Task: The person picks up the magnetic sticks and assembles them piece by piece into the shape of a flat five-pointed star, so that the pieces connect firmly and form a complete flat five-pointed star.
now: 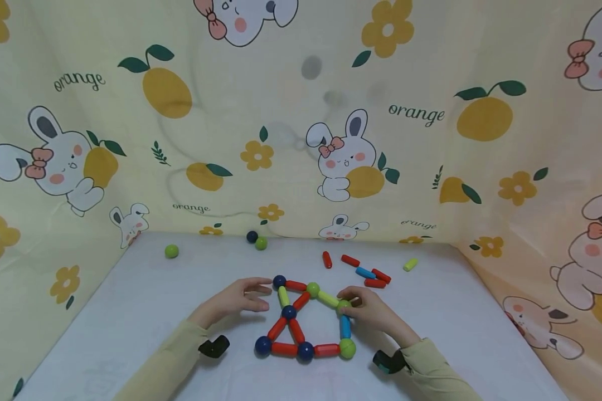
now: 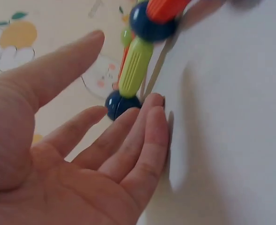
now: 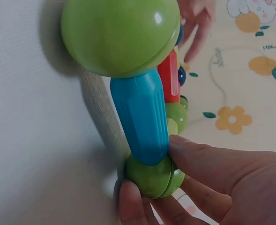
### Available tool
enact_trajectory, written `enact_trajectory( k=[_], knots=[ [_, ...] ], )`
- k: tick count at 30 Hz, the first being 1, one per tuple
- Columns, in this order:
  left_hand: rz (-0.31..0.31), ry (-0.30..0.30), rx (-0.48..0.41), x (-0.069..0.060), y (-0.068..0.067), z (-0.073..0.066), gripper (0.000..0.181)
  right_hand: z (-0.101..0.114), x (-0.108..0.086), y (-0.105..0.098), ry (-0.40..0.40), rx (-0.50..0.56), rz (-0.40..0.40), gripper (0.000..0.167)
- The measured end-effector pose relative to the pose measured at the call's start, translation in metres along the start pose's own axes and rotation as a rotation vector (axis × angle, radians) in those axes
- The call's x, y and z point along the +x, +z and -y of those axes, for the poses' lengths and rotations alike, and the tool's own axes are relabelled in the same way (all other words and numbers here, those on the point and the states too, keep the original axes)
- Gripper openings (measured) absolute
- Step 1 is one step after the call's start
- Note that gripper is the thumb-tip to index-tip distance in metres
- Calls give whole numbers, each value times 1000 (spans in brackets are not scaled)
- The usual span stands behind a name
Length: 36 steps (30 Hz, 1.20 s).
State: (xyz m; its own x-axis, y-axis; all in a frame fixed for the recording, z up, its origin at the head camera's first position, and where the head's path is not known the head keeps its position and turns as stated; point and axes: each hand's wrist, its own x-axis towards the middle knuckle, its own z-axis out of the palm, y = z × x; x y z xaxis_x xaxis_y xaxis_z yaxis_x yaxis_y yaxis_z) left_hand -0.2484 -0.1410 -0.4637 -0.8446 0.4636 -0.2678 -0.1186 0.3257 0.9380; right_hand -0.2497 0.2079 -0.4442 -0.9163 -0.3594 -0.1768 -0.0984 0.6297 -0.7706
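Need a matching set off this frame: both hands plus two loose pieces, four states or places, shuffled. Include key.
Column 1
1. Left hand
2. Right hand
3. Loose yellow-green rod
4. Loose dark blue ball

Column 2
A. Next to a loose green ball at the back of the table
B. Lying to the right of the loose red rods
C. Holding nothing, near the joined shape
D. Gripping a green corner ball

Pairs: 1-C, 2-D, 3-B, 4-A
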Motion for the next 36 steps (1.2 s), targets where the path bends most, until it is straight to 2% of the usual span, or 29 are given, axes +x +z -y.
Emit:
enact_trajectory(
  k=[4, 7, 12, 16, 19, 28, 32, 36],
  knots=[
    [42, -6, -12, -24, 14, -4, 63, 0, 1, 0, 6, -1, 4, 28],
    [61, -13, 3, -37, 25, -7, 62, -1, 1, 0, 9, -3, -2, 28],
    [42, 14, 58, -46, 36, -9, 59, -3, 1, 3, 2, -14, -44, 27],
    [-2, 33, 93, -47, 33, -7, 52, -3, 1, 7, -17, -22, -66, 26],
    [-70, 32, 133, -46, 27, -5, 46, -2, 0, 10, -21, -19, -71, 27],
    [-373, -2, 219, -33, 11, 2, 33, 6, -2, 26, -30, 37, -36, 31],
    [-460, -15, 227, -28, 4, 3, 32, 8, -3, 32, -50, 48, -5, 33],
    [-518, -21, 200, -22, -4, 6, 32, 8, -3, 30, -67, 42, 34, 32]
  ],
)
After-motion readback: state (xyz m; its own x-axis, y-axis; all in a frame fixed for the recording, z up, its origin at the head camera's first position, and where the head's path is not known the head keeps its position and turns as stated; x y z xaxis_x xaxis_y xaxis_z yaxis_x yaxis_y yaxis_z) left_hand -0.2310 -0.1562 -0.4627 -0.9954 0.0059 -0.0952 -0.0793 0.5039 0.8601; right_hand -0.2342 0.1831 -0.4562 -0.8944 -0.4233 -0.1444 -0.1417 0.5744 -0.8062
